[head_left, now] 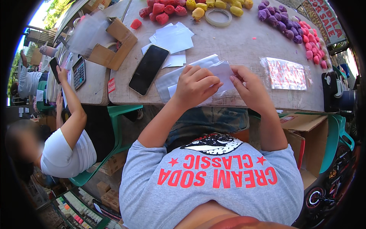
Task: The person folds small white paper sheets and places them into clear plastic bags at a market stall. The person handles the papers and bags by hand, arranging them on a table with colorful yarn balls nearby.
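Both my hands are at the near edge of the table, over a thin whitish sheet [223, 72] that looks like paper in or against clear plastic. My left hand [196, 84] is closed, its curled fingers gripping the sheet's left side. At the right edge, my right hand [248, 87] pinches the same sheet between thumb and fingers. Beneath my left hand lie clear plastic bags [164, 82]. A black smartphone [148, 70] rests just left of them, and several white paper sheets [173, 38] are spread beyond it.
Red [162, 18], yellow [198, 13], purple [280, 19] and pink rose-shaped pieces [312, 45] line the far side, near a tape roll [218, 17]. A filled clear packet [286, 73] lies right. Left are an open cardboard box [114, 49], a calculator [79, 73] and a seated person [68, 149] holding a phone.
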Demonstrator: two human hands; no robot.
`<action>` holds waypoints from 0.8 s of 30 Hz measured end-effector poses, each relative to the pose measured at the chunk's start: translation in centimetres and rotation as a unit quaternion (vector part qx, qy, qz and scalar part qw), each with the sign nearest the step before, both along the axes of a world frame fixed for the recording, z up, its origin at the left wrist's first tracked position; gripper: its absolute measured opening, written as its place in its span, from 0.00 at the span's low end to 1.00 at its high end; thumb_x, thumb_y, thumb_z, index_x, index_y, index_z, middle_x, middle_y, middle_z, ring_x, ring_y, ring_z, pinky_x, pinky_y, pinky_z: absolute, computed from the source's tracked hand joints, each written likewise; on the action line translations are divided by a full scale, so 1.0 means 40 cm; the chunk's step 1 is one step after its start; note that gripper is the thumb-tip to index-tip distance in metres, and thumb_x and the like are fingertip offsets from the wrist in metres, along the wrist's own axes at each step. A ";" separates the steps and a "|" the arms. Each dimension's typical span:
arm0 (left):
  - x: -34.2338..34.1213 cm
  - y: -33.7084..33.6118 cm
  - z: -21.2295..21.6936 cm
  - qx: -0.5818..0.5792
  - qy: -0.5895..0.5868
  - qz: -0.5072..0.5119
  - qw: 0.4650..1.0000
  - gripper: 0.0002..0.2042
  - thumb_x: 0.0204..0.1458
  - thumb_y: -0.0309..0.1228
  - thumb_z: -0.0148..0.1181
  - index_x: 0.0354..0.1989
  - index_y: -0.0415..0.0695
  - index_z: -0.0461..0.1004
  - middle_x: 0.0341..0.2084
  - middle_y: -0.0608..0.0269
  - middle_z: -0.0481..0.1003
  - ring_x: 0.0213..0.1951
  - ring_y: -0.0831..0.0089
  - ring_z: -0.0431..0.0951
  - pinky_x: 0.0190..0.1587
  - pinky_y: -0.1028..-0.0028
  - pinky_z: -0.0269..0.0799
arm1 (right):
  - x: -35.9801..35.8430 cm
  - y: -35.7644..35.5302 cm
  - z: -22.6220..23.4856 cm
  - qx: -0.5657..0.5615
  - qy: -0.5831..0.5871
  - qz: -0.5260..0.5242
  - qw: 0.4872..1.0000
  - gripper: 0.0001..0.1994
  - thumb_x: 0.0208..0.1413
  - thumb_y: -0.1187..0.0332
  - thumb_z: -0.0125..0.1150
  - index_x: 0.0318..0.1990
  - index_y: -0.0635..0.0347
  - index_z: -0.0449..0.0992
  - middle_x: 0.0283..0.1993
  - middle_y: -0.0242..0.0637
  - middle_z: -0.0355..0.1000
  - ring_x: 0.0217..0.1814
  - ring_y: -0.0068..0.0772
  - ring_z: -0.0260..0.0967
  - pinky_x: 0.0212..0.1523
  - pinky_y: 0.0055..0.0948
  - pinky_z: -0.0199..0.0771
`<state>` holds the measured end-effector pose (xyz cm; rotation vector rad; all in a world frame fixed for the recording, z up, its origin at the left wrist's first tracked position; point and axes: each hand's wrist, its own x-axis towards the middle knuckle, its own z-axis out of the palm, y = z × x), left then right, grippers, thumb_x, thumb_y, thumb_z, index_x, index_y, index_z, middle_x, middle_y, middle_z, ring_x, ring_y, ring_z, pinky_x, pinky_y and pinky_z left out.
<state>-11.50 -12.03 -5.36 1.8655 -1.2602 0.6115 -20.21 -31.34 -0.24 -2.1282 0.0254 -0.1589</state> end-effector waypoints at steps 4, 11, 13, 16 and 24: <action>0.000 0.007 0.000 -0.008 -0.017 -0.017 1.000 0.09 0.44 0.36 0.74 0.29 0.55 0.77 0.25 0.78 0.73 0.28 0.75 0.70 0.36 0.71 0.60 | 0.004 0.006 -0.005 0.072 0.024 -0.037 0.996 0.10 0.58 0.73 0.64 0.46 0.64 0.77 0.37 0.40 0.80 0.37 0.29 0.78 0.41 0.31 0.76; -0.011 0.011 0.006 -0.017 -0.061 -0.017 0.998 0.09 0.46 0.38 0.74 0.30 0.58 0.77 0.27 0.80 0.73 0.31 0.77 0.70 0.41 0.72 0.60 | 0.015 0.048 -0.041 0.088 0.040 -0.014 0.995 0.08 0.55 0.69 0.68 0.41 0.62 0.81 0.33 0.38 0.80 0.36 0.26 0.76 0.38 0.27 0.74; -0.011 0.011 0.005 -0.024 -0.064 -0.011 0.998 0.09 0.46 0.38 0.74 0.30 0.58 0.77 0.29 0.80 0.74 0.32 0.77 0.70 0.42 0.71 0.60 | 0.015 0.045 -0.045 0.061 0.004 -0.013 0.998 0.09 0.54 0.68 0.69 0.40 0.62 0.82 0.33 0.38 0.80 0.34 0.29 0.76 0.36 0.28 0.74; -0.013 0.013 -0.002 -0.031 -0.078 -0.003 0.997 0.09 0.45 0.38 0.74 0.31 0.59 0.77 0.33 0.81 0.74 0.35 0.77 0.70 0.43 0.70 0.60 | 0.013 0.038 -0.049 0.003 -0.013 -0.013 1.000 0.09 0.53 0.65 0.69 0.39 0.58 0.84 0.34 0.35 0.80 0.36 0.30 0.72 0.44 0.32 0.69; -0.015 0.017 -0.003 -0.044 -0.084 -0.004 0.995 0.11 0.43 0.37 0.75 0.31 0.58 0.77 0.35 0.81 0.72 0.35 0.77 0.69 0.45 0.70 0.61 | 0.010 0.040 -0.047 -0.063 -0.020 -0.044 0.997 0.08 0.53 0.60 0.68 0.37 0.49 0.86 0.30 0.28 0.76 0.40 0.27 0.67 0.55 0.35 0.50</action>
